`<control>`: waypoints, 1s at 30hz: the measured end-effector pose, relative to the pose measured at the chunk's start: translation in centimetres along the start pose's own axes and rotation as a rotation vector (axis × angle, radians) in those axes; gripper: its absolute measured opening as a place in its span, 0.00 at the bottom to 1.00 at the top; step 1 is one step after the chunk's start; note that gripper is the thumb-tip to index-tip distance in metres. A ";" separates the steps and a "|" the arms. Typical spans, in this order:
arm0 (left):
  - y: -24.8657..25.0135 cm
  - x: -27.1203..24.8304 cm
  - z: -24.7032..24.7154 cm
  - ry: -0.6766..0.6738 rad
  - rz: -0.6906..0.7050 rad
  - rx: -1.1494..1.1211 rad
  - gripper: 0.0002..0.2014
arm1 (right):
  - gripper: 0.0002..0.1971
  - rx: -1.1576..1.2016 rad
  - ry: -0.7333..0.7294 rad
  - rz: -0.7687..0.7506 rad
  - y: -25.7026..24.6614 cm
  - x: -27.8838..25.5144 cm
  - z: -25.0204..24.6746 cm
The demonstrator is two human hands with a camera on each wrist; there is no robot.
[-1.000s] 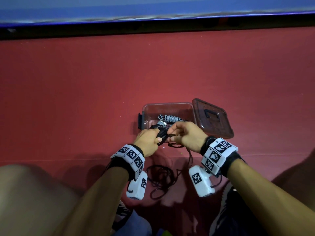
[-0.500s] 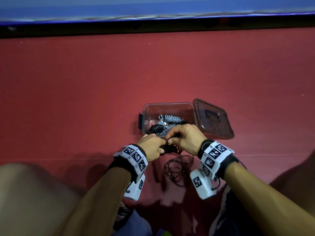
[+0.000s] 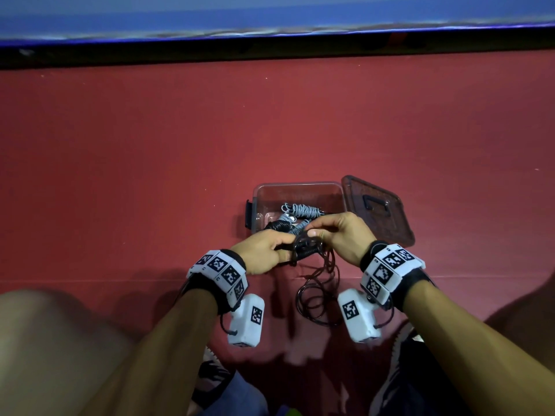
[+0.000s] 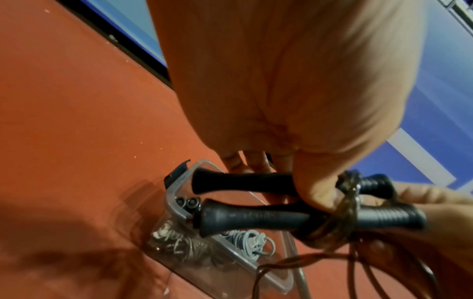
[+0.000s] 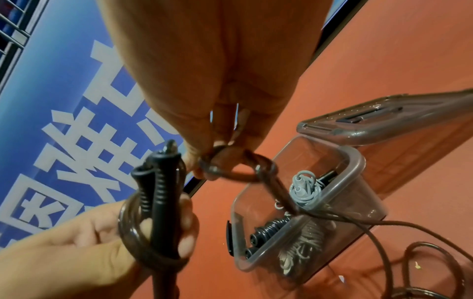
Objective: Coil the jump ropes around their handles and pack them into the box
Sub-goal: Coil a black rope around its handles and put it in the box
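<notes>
Head: left hand (image 3: 264, 250) grips handles (image 4: 245, 214) near box (image 3: 300, 185) rim.

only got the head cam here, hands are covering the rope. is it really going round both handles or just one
Observer: Both. The left wrist view shows the left hand gripping two black handles side by side, dark rope looped round the pair.
Operator: what's the right hand doing
Observer: In the right wrist view the right hand pinches a loop of that rope.
Operator: anything black in the box already
Observer: Yes, a black coiled rope lies in the box beside grey ones.
</notes>
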State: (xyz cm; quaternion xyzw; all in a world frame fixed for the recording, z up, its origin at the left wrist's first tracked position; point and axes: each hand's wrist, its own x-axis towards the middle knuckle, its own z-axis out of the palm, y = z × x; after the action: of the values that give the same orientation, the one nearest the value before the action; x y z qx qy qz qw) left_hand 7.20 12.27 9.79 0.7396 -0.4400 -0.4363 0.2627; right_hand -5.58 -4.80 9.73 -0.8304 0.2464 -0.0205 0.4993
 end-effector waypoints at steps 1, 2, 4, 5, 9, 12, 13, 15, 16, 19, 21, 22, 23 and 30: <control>0.1 0.0 -0.1 0.014 0.011 -0.040 0.11 | 0.04 0.005 0.012 0.010 0.0 0.0 0.0; 0.0 0.0 -0.1 0.035 0.017 -0.071 0.11 | 0.05 0.010 0.021 0.025 0.1 0.0 0.0; -0.3 0.1 0.0 0.086 0.029 -0.128 0.14 | 0.06 -0.017 0.022 0.040 0.2 0.0 0.0; -0.3 0.1 0.1 0.110 0.038 -0.155 0.13 | 0.06 -0.045 0.008 0.036 0.3 0.0 0.1; 0.0 0.3 0.2 0.185 0.089 -0.220 0.10 | 0.05 -0.126 -0.067 0.035 0.5 -0.4 1.0; 0.2 0.4 -0.4 0.258 0.067 -0.170 0.07 | 0.17 -0.229 -0.103 0.035 0.1 -0.7 1.2; 0.0 0.5 -0.5 0.290 0.049 -0.147 0.07 | 0.18 -0.260 -0.117 0.023 0.0 -0.8 1.2; -0.5 0.7 -0.4 0.346 -0.013 -0.076 0.09 | 0.18 -0.311 -0.140 0.004 -0.2 -0.9 1.4; -0.6 0.7 -0.3 0.361 -0.046 -0.045 0.09 | 0.15 -0.362 -0.170 -0.003 -0.5 -1.1 1.5; -0.7 0.7 0.3 0.380 -0.118 -0.015 0.09 | 0.07 -0.545 -0.265 -0.060 -1.2 -1.4 1.8; -0.4 0.6 0.5 0.386 -0.157 0.037 0.07 | 0.06 -0.591 -0.303 -0.083 -1.7 -1.4 1.8; -0.1 0.4 0.5 0.393 -0.170 0.068 0.08 | 0.05 -0.597 -0.320 -0.081 -1.8 -1.4 1.9; 0.2 0.3 0.5 0.398 -0.186 0.101 0.08 | 0.04 -0.604 -0.336 -0.077 -1.9 -1.4 1.9; 1.6 -0.1 1.3 0.328 -0.267 0.367 0.15 | 0.08 -0.607 -0.285 -0.070 -2.4 -1.5 1.8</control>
State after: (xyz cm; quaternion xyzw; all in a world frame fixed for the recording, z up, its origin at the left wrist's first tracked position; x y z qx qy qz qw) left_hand 5.40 11.61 10.46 0.8871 -0.3618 -0.2545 0.1322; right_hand -5.50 -1.79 11.19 -0.9437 0.1402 0.1531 0.2575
